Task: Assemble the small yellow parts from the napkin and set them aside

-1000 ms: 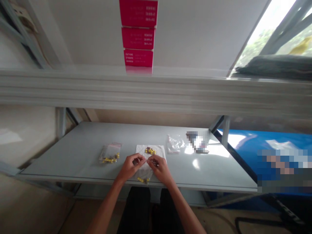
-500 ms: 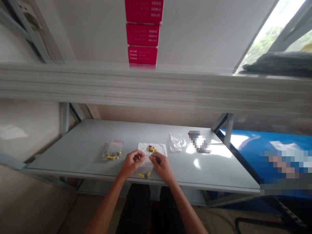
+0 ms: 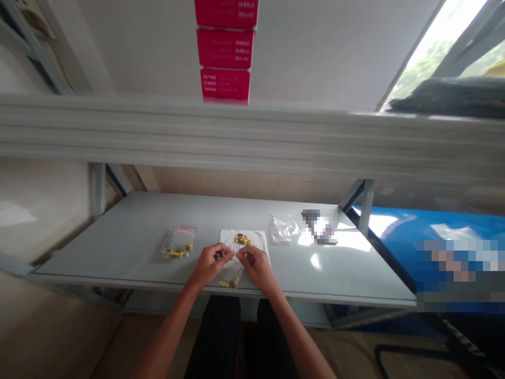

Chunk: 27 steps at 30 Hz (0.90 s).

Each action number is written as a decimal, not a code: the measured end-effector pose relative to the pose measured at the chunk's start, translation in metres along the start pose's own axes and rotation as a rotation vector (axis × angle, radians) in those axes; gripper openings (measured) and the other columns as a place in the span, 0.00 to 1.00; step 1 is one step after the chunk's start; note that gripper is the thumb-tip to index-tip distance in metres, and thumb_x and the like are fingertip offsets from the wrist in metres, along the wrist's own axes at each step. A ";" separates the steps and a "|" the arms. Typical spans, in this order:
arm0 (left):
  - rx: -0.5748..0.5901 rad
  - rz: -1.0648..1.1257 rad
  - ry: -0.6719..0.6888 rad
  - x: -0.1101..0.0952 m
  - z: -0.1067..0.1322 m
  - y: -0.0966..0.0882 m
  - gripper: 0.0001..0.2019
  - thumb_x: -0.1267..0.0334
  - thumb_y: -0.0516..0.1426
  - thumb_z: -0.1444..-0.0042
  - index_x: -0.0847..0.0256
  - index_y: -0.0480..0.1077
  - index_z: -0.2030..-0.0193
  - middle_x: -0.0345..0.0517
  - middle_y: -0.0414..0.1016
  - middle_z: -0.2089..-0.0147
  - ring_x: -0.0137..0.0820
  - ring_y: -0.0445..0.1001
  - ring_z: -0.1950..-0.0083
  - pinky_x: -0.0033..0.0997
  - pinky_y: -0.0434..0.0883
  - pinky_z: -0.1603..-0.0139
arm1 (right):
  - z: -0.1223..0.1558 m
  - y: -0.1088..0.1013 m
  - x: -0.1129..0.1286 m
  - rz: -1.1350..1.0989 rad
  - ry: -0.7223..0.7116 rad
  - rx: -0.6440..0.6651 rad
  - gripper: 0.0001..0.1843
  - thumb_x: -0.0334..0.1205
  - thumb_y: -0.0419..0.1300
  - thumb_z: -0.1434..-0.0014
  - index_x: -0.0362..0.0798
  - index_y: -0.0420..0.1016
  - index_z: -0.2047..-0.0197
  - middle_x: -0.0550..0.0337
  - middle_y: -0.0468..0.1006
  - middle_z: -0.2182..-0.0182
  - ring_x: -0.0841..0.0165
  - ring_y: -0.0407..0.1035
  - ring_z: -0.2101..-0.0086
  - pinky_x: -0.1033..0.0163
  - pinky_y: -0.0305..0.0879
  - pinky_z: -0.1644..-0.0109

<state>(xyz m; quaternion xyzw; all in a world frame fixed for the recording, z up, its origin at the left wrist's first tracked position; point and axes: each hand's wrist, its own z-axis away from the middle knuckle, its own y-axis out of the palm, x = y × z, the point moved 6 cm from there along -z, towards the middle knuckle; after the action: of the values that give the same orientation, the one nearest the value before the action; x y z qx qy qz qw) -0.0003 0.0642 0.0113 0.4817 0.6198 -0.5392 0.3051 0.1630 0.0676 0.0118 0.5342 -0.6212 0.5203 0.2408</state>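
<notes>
Over a white paper sheet (image 3: 252,243) on the grey worktop (image 3: 118,247), the left hand (image 3: 207,266) and the right hand (image 3: 258,266) nearly meet, both pinched narrow, though what they grip is too small to tell. A clear bag (image 3: 231,279) lies just beneath them, a heap of yellow beads (image 3: 242,240) sits on the sheet, and a second clear bag (image 3: 177,245) lies to the left.
</notes>
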 end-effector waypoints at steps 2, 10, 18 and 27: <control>-0.039 0.010 -0.014 0.001 0.000 -0.003 0.13 0.53 0.59 0.41 0.62 0.76 0.65 0.44 0.78 0.67 0.34 0.74 0.63 0.30 0.68 0.59 | 0.000 -0.001 -0.003 -0.021 0.022 -0.015 0.14 0.47 0.58 0.35 0.46 0.76 0.65 0.60 0.74 0.74 0.71 0.62 0.75 0.66 0.57 0.70; 0.020 0.055 -0.033 0.002 0.000 0.000 0.15 0.51 0.60 0.41 0.63 0.78 0.63 0.46 0.80 0.65 0.35 0.75 0.62 0.30 0.69 0.58 | 0.003 -0.005 0.001 -0.019 0.003 -0.036 0.15 0.47 0.58 0.35 0.46 0.76 0.68 0.61 0.72 0.76 0.71 0.61 0.76 0.65 0.56 0.70; 0.039 0.035 0.017 -0.007 0.001 -0.001 0.14 0.53 0.60 0.42 0.61 0.78 0.68 0.45 0.80 0.68 0.35 0.76 0.63 0.30 0.69 0.57 | 0.004 -0.007 0.006 -0.028 -0.016 -0.018 0.15 0.45 0.59 0.36 0.46 0.74 0.72 0.62 0.71 0.76 0.71 0.61 0.75 0.66 0.57 0.69; 0.070 0.042 -0.003 -0.001 0.000 0.002 0.15 0.50 0.61 0.42 0.62 0.77 0.67 0.46 0.79 0.67 0.35 0.75 0.63 0.30 0.70 0.59 | 0.003 0.000 -0.001 -0.051 0.037 0.037 0.17 0.49 0.62 0.38 0.46 0.76 0.73 0.63 0.70 0.79 0.71 0.59 0.76 0.67 0.54 0.72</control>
<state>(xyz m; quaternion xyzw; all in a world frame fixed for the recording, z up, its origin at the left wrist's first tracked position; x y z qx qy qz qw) 0.0024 0.0638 0.0117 0.5040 0.5899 -0.5548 0.3003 0.1637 0.0654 0.0096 0.5444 -0.5933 0.5351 0.2556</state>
